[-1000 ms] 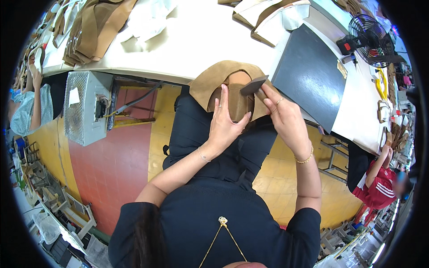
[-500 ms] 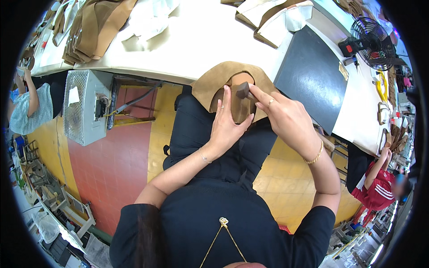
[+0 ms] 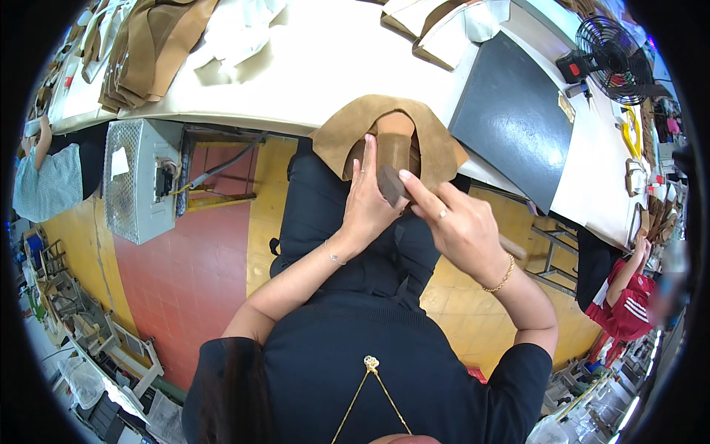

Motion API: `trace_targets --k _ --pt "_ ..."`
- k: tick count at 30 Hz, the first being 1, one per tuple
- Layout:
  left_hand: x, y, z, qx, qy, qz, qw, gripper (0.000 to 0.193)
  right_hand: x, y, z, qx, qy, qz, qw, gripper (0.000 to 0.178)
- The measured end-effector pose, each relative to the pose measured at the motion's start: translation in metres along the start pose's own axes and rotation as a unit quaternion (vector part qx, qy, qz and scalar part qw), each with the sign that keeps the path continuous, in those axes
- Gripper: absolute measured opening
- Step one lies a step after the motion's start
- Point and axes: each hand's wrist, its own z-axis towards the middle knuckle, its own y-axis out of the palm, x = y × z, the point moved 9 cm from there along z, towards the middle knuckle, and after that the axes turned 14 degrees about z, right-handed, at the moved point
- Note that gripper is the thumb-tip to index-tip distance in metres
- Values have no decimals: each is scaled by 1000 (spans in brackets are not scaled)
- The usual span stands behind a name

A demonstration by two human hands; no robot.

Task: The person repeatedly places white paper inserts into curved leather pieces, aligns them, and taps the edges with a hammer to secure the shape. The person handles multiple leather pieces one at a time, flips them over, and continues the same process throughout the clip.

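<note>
A brown suede leather piece (image 3: pixel 336 139), curved like a shoe or boot upper, lies over my lap at the table's edge. Through its opening shows a narrow brown strip (image 3: pixel 396 148) with a tan upper end. My left hand (image 3: pixel 370 203) steadies the piece from the left, fingers extended along the strip and thumb side near its lower end. My right hand (image 3: pixel 466 226) grips a hammer, index finger stretched toward its dark head (image 3: pixel 390 186). That head rests on or just over the strip's lower part; the handle's end sticks out past my wrist.
A dark flat board (image 3: pixel 514 118) lies on the white table (image 3: pixel 296 81) at the right, near a black fan (image 3: pixel 610 59). Brown leather pieces (image 3: pixel 151 55) are stacked at far left. Below the table edge stands a grey metal box (image 3: pixel 140 181). Two people sit at either side.
My right hand and the hammer head have moved down toward me along the strip, uncovering its upper end. My left hand stays almost in place on the leather piece.
</note>
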Motion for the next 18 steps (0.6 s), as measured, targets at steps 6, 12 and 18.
trace_targets --k 6,12,18 --pt "9 -10 0 53 54 14 997 110 3 18 -32 80 -56 36 995 55" --pt "-7 1 1 -13 14 -19 1000 119 30 20 -45 111 29 90 989 62" --pt "17 -34 -15 36 135 -82 987 98 163 -73 -73 305 301 -127 894 33"
